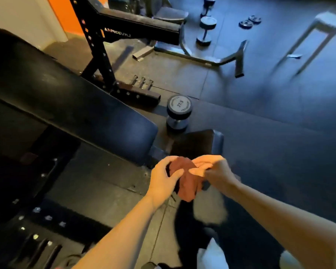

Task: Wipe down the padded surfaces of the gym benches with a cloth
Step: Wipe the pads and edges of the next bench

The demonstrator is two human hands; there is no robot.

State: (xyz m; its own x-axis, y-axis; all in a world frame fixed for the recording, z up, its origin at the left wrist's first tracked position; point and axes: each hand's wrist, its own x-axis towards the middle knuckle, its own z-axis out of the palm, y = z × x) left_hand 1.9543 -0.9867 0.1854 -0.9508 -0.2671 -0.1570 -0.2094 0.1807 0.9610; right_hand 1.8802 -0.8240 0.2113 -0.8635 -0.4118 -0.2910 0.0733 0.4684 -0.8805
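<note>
A dark red cloth (184, 177) is bunched between both hands, low in the middle of the view. My left hand (164, 177) grips its left side with curled fingers. My right hand (211, 169) pinches the cloth's right side between thumb and fingers. A long black padded bench (52, 94) slants across the left half, its near end just above and left of my hands. A second padded bench (171, 15) stands farther back at the top.
A 27.5 dumbbell (179, 115) stands upright on the rubber floor beside the bench's end. A black rack frame (97, 47) rises behind the bench. More dumbbells (207, 30), weight plates (249, 21) and a metal bench base (217, 61) lie farther back. A grey stool (318, 35) is at right.
</note>
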